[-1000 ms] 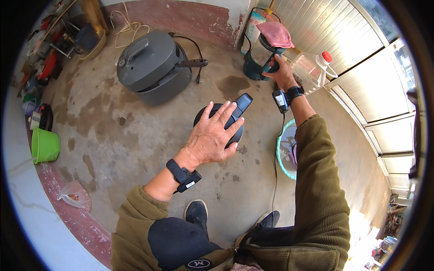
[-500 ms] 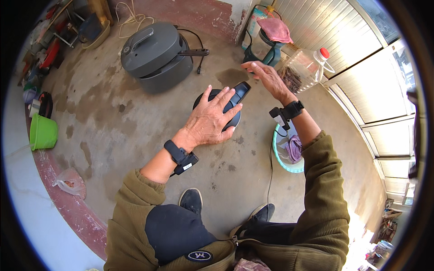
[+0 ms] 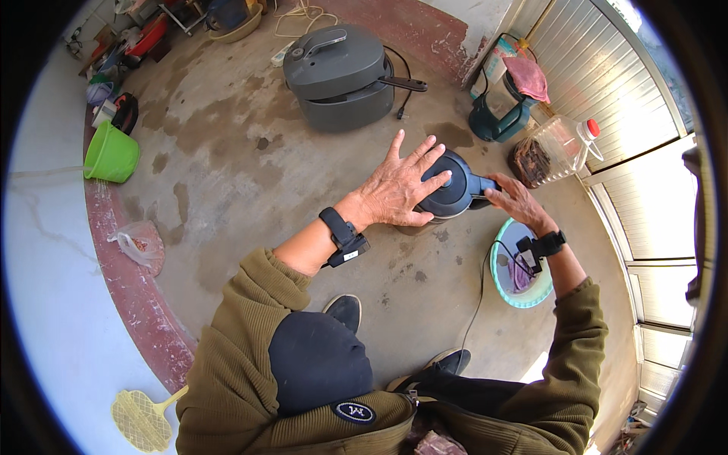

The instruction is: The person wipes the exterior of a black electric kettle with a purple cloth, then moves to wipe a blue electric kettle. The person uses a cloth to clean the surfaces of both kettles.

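Observation:
My left hand (image 3: 398,193) rests on the dark lid of a round jug (image 3: 453,199), its fingers spread across the top and beside it. My right hand (image 3: 509,199) is curled on the jug's handle (image 3: 479,188), which points right. Part of the jug's body is hidden under the lid and my left hand. Beyond it stands a dark green handled container (image 3: 497,117) with a pink cloth (image 3: 527,77) on top. A clear plastic bottle (image 3: 561,140) with a red cap and dark contents is behind my right hand.
A grey lidded cooker (image 3: 334,102) with a cord stands at the back. A teal-rimmed basin (image 3: 543,284) holding a purple cloth is below my right hand. A green bucket (image 3: 114,152), a plastic bag (image 3: 140,250) and a yellow fly swatter (image 3: 140,417) lie along the left.
My right hand has left the dark green container and moved down onto the jug's handle, which now points more squarely right. My left hand stays on the lid. The view has shifted.

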Available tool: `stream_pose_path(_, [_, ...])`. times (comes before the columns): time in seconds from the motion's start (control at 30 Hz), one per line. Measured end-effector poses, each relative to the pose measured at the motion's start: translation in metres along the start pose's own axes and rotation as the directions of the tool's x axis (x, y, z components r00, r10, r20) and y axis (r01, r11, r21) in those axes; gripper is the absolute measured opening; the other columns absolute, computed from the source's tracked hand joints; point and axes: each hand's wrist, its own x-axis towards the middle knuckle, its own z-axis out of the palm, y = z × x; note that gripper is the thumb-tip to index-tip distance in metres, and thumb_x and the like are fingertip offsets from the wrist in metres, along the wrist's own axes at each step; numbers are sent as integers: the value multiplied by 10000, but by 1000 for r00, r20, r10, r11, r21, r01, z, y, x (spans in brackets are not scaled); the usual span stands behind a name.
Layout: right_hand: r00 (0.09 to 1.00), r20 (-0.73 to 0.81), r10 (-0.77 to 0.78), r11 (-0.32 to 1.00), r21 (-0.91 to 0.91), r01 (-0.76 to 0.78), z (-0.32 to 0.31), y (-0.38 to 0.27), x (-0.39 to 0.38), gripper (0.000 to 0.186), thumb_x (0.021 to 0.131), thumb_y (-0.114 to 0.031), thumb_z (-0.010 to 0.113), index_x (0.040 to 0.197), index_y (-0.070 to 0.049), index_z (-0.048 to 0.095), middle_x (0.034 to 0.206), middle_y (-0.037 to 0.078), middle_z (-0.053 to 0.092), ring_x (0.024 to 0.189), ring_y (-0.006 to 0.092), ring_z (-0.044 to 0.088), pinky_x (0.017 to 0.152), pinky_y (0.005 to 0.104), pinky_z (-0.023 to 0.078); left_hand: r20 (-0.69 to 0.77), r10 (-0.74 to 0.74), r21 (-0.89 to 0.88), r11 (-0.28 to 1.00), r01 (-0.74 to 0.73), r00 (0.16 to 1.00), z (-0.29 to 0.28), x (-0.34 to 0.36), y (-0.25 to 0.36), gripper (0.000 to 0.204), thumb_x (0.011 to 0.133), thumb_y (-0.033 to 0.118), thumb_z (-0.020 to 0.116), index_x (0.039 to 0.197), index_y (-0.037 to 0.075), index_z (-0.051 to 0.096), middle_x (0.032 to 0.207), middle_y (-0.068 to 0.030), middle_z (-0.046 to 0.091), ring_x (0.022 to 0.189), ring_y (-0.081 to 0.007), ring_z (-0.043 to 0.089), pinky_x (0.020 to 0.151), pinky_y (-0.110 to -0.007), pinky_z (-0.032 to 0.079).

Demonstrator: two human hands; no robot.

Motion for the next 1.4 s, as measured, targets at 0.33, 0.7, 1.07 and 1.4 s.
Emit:
stream_pose_path(0.33, [941, 226, 253, 787, 517, -336, 50, 3, -66, 481, 822, -276, 873, 1126, 41, 678, 1006, 82, 683, 890, 171, 689, 798, 356, 648, 93, -89, -6, 996, 90, 992, 7, -25, -1, 931, 789, 337, 770, 1608, 209, 348, 1649, -204, 295, 1545, -397, 260, 1154, -743, 190])
stream_pose_path(0.7, [958, -9, 286, 756, 616, -220, 68, -5, -90, 338, 856, -179, 721, 1043, 90, 637, 950, 88, 625, 810, 178, 650, 697, 352, 652, 67, -185, 51, 982, 182, 980, 14, -26, 18, 874, 833, 122, 671, 1625, 160, 302, 1635, -227, 283, 1523, -416, 301, 1129, -744, 242])
stream_pose_path(1.07, [862, -325, 388, 715, 696, -59, 30, 20, -60, 273, 846, -219, 694, 959, 20, 630, 887, 70, 607, 786, 218, 656, 696, 439, 644, 130, -176, 17, 984, 175, 976, 27, -26, 26, 726, 850, 123, 644, 1546, 120, 441, 1598, -235, 335, 1512, -432, 309, 1106, -763, 271])
stream_pose_path(1.4, [842, -363, 400, 695, 718, -20, 31, 55, -47, 323, 873, -287, 700, 947, 20, 631, 887, 83, 572, 762, 224, 643, 654, 419, 636, 317, -172, -59, 978, 201, 933, 46, -31, 26, 506, 858, 160, 655, 1362, 114, 628, 1540, -183, 433, 1524, -413, 293, 1110, -792, 247])
